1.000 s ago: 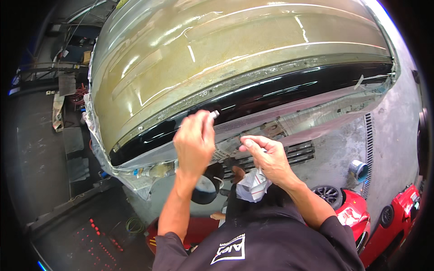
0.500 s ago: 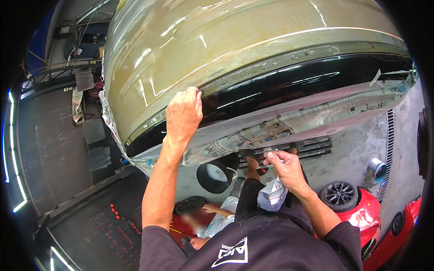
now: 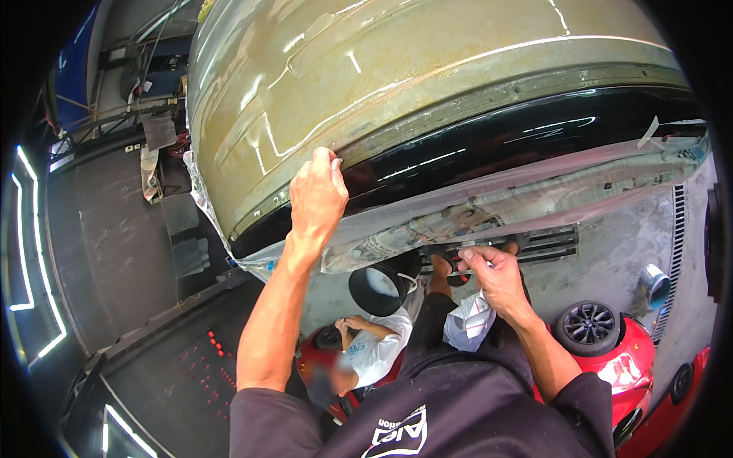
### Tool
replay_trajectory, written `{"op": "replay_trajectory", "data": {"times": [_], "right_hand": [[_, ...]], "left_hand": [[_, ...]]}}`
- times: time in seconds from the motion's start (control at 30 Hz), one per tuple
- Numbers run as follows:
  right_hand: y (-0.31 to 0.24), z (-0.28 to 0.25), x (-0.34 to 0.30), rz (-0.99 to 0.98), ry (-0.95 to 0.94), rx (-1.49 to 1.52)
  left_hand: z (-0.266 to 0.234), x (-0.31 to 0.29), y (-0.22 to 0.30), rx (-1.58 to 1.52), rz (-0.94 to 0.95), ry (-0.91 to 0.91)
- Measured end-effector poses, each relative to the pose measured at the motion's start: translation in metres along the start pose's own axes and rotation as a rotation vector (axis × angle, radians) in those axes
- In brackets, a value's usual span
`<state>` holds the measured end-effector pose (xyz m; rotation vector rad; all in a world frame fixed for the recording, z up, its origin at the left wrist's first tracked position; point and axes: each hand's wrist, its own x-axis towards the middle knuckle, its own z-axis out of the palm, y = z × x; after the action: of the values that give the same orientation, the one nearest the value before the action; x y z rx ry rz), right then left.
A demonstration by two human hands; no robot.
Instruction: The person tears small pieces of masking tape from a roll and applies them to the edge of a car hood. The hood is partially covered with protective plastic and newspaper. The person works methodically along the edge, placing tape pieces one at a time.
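The left hand (image 3: 318, 195) reaches up to the upper edge of a glossy black band (image 3: 527, 137), toward the band's left end, where it meets the narrow ledge (image 3: 489, 101) of a shiny olive-beige panel (image 3: 427, 53). Its fingers are bent and drawn together, and I cannot tell whether they close on anything. The right hand (image 3: 495, 281) hangs lower, apart from the band, thumb and forefinger nearly meeting; its curled fingers grip a crumpled white sheet (image 3: 469, 320) with red lines, which hangs below them in front of the person's dark trousers.

Near the band's right end sits a short pale strip (image 3: 648, 131). Newspaper (image 3: 519, 204) under clear film runs along the band's lower edge. Beneath, on the grey floor (image 3: 603, 244), stands a black bucket (image 3: 376, 291) with something whitish inside, just beside a co-worker in a white shirt (image 3: 385, 347). Farther right, a wheel (image 3: 586, 328) lies on a red car (image 3: 626, 364), and an open tin (image 3: 655, 286) stands near a slotted drain (image 3: 677, 237).
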<state>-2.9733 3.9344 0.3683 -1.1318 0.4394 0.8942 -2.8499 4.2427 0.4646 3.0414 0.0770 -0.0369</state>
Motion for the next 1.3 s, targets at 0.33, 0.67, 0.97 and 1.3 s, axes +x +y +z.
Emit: {"op": "replay_trajectory", "data": {"times": [0.33, 0.67, 0.97, 1.3], "right_hand": [[0.001, -0.014, 0.006, -0.042, -0.002, 0.039], [-0.001, -0.041, 0.002, -0.03, 0.067, 0.051], [0.005, -0.058, -0.001, -0.012, 0.137, 0.12], [0.012, -0.076, -0.009, -0.085, 0.147, 0.162]], "left_hand": [[-0.038, 0.023, 0.017, 0.062, -0.082, -0.359], [-0.034, 0.033, 0.006, 0.408, 0.259, -0.397], [-0.026, 0.034, 0.018, 0.21, -0.052, -0.365], [-0.029, 0.04, 0.016, -0.028, -0.521, -0.443]]}}
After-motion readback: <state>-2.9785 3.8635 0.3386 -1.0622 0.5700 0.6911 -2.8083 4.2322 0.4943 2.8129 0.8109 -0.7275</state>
